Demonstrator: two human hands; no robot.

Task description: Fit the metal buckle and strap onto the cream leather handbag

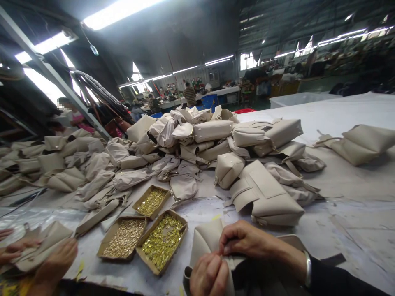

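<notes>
A beige handbag (203, 238) lies at the table's near edge, partly covered by my hands. My left hand (210, 274) is closed round its near side, fingers curled over the edge. Above it, my right hand (245, 240) pinches at the bag's edge, the fingertips of both hands almost touching. Whatever is between the right fingertips is hidden. A dark strap or lining shows under my right forearm. Just left of the bag stands an open cardboard tray of shiny gold metal pieces (146, 255); two similar trays (101, 253) (135, 205) adjoin it.
A large heap of beige bags (212, 129) covers the table's middle and left. One bag (271, 195) lies just beyond my hands, another (367, 144) farther right. At the left edge, a co-worker's hands (58, 261) handle another beige bag (51, 242). A slanted metal post (61, 78) rises behind.
</notes>
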